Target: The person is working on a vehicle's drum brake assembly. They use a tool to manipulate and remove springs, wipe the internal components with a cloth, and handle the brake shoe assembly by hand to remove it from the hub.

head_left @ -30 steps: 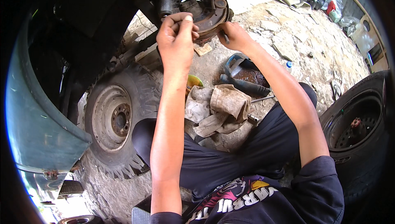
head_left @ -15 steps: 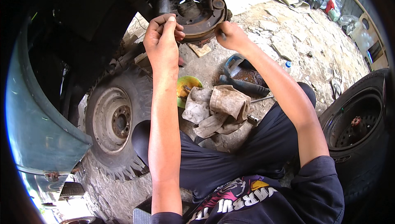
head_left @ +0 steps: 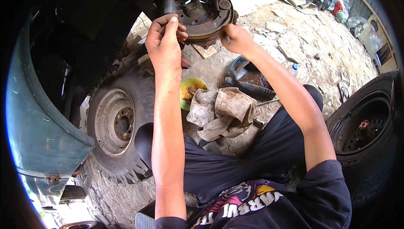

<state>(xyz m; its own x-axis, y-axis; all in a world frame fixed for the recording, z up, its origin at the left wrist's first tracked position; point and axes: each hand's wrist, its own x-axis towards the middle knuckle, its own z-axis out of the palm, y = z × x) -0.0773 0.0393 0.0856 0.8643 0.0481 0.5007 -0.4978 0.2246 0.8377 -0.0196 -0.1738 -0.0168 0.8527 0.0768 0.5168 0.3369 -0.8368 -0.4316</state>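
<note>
- The round, rusty brake assembly point(head_left: 202, 23) sits at twelve o'clock in the head view, beyond both hands; its face is near circular, so no long axis stands out.
- A grey metal cylinder point(head_left: 168, 6) stands at the assembly's nine o'clock side, long axis roughly twelve to six, its lower end just by the left fingertips.
- The left hand point(head_left: 164, 35) overlaps the assembly's lower-left edge in view, with the hub at its two o'clock; thumb and forefinger come together, the other fingers curl, and I cannot tell whether they hold anything.
- The right hand point(head_left: 240, 39) is just beside the rim's four o'clock, the hub at its ten; it is a fist around a dark rod point(head_left: 227, 39), whose far end is hidden.
- Neither hand is clearly nearer; contact with the rim cannot be told.
- The left forearm rises nearly straight toward twelve; the right slants toward eleven, elbow bent.
- Below, toward six o'clock, lie a blue container point(head_left: 257, 87), a yellow-green bowl point(head_left: 185, 103) and stained rags point(head_left: 235, 104).
</note>
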